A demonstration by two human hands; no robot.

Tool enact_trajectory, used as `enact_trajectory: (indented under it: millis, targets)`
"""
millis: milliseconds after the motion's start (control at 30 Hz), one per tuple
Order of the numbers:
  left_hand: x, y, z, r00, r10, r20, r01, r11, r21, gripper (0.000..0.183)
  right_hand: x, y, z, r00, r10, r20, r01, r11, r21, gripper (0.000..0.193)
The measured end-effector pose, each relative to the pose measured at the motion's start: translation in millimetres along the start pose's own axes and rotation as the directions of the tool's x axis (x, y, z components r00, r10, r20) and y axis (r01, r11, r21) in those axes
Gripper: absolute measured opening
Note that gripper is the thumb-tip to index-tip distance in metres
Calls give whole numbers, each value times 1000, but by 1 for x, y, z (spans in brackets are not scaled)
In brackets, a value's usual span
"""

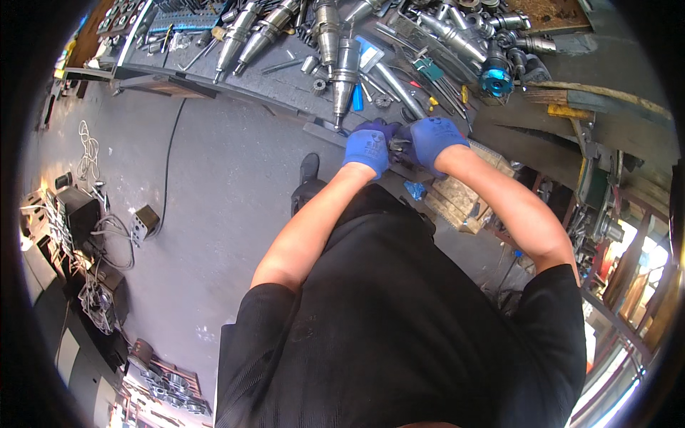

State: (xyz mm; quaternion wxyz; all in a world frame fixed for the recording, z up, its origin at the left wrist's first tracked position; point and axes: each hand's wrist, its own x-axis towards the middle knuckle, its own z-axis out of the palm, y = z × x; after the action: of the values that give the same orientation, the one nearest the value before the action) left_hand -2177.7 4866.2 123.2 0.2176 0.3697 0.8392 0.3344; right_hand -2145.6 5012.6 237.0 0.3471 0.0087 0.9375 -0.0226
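Note:
Both my hands wear blue gloves with dark fingers and meet at the near edge of the workbench (267, 91). My left hand (368, 150) has its fingers curled inward against my right hand (435, 141), which is closed too. Between them shows a bit of a small greyish metal piece (401, 145); the fingers cover most of it, so its kind is unclear. Just beyond the left hand, a tapered steel tool holder (345, 77) points toward me. A steel rod-like tool (399, 91) lies beyond the right hand, beside a green-bodied tool (428, 70).
More tool holders (240, 34) and metal parts crowd the bench. A milling cutter with a blue face (497, 81) lies at the right. Below the right forearm is a stained pale box-like object (457, 196). On the floor (214, 185) sit a metal block (145, 222) and a black cable (168, 157).

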Motion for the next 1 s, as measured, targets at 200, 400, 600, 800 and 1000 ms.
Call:
enact_trajectory:
  millis: [200,400,600,800,1000]
  targets:
    - [3,-7,10,999,-39,-8,39,999,21,24,4,-27,-46,987,53,153,-59,998,34,29]
    - [3,-6,5,999,-22,43,20,999,28,23,15,-27,-29,985,83,150,-88,996,30,29]
    - [2,-2,-2,999,-4,46,2,999,45,32,17,-33,-13,982,138,132,-127,988,-90,25]
    - [1,-5,5,997,-26,71,17,992,121,35,19,-38,-16,975,179,129,-176,984,-29,21]
    - [2,-10,15,995,-18,94,9,995,99,40,14,-40,-11,970,234,62,-237,971,35,20]
